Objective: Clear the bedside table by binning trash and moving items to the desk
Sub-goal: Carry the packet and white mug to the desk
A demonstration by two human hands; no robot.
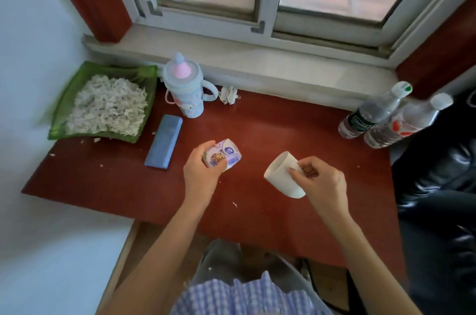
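Observation:
My left hand (202, 170) grips a small crumpled drink carton (226, 155) with purple print, just above the red-brown table (270, 124). My right hand (320, 180) holds a white cup (282, 175) by its handle side; the cup is tilted with its mouth toward the upper left. Both hands are over the table's front middle, about a cup's width apart.
A green tray (64, 100) of pale shells sits at the back left. Beside it stand a blue-and-pink kids' flask (184, 88), a white plug (229, 94) and a flat blue case (164, 143). Two plastic bottles (381, 115) stand at the right edge, next to a black bag (438, 185).

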